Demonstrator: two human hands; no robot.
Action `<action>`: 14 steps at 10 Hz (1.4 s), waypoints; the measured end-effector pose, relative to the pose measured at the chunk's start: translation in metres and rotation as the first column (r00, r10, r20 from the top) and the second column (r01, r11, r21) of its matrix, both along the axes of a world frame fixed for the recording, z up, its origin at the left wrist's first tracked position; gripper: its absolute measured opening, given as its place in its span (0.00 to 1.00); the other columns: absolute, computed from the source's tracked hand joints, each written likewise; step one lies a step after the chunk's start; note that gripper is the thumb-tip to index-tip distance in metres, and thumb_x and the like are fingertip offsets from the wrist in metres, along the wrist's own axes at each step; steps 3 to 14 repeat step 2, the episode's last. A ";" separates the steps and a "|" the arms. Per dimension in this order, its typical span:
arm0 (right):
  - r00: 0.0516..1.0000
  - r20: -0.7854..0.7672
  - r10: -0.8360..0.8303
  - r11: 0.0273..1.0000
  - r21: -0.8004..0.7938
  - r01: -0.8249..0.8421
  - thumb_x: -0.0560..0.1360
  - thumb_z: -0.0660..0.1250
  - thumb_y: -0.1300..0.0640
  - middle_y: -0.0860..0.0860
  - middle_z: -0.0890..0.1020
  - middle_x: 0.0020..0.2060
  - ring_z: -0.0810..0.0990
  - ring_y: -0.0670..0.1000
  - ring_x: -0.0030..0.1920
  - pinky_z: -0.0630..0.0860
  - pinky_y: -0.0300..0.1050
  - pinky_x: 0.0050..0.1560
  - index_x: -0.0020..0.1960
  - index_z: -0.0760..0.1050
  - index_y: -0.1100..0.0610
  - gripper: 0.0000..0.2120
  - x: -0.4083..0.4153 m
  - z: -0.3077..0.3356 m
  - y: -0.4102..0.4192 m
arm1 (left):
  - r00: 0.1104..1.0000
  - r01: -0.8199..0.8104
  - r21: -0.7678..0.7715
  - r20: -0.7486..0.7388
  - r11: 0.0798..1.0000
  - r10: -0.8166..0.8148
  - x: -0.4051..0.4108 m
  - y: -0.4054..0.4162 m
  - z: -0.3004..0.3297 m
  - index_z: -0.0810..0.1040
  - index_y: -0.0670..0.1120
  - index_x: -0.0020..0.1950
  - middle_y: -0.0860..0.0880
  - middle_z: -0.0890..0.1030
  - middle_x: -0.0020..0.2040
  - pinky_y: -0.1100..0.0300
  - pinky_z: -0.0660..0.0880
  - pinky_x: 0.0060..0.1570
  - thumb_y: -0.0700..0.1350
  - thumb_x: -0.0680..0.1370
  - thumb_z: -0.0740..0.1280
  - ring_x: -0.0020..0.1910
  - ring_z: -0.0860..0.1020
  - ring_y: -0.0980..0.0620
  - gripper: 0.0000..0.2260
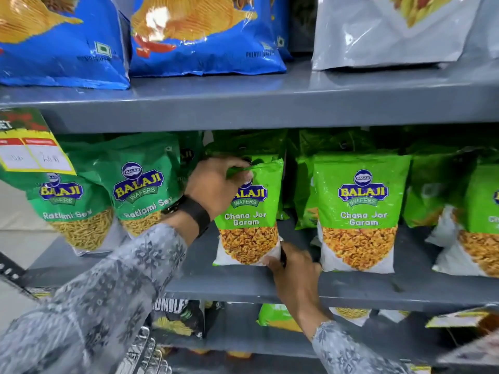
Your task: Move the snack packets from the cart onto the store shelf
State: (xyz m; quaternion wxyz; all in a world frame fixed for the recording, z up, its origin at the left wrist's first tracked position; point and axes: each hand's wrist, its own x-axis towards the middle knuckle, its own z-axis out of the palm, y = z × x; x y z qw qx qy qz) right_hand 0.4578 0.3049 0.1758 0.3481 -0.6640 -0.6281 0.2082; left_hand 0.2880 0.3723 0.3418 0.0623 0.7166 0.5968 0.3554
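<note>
1. A yellow price tag (35, 155) hangs at the far left.
2. Right of the price tag, a black wristwatch (193, 213) sits above a patterned grey sleeve (108, 287).
3. Well below the price tag, pale floor (16, 211) shows at the left edge.

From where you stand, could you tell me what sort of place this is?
Most likely a grocery store snack aisle. Grey metal shelves hold rows of facing Chana Jor Garam packets, a yellow price tag hangs from the shelf edge, and a wire cart sits below.
</note>
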 end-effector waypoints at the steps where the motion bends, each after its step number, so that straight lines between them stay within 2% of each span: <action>1: 0.999 -0.040 0.031 0.999 0.035 -0.030 0.72 0.71 0.44 0.44 0.84 0.41 0.83 0.54 0.50 0.76 0.55 0.51 0.43 0.74 0.46 0.08 0.002 0.006 -0.005 | 0.993 -0.080 0.063 -0.077 0.995 0.085 -0.008 -0.018 -0.006 0.74 0.55 0.72 0.46 0.80 0.67 0.49 0.75 0.63 0.62 0.75 0.67 0.65 0.78 0.44 0.27; 2: 0.991 -0.081 0.111 0.992 0.061 -0.106 0.73 0.73 0.45 0.44 0.85 0.50 0.84 0.52 0.55 0.80 0.53 0.53 0.58 0.77 0.45 0.15 0.009 0.015 -0.028 | 0.958 -0.196 0.043 -0.204 0.980 0.201 -0.009 -0.064 -0.022 0.58 0.53 0.81 0.42 0.67 0.78 0.44 0.63 0.75 0.65 0.77 0.62 0.77 0.65 0.40 0.36; 14: 0.991 -0.081 0.111 0.992 0.061 -0.106 0.73 0.73 0.45 0.44 0.85 0.50 0.84 0.52 0.55 0.80 0.53 0.53 0.58 0.77 0.45 0.15 0.009 0.015 -0.028 | 0.958 -0.196 0.043 -0.204 0.980 0.201 -0.009 -0.064 -0.022 0.58 0.53 0.81 0.42 0.67 0.78 0.44 0.63 0.75 0.65 0.77 0.62 0.77 0.65 0.40 0.36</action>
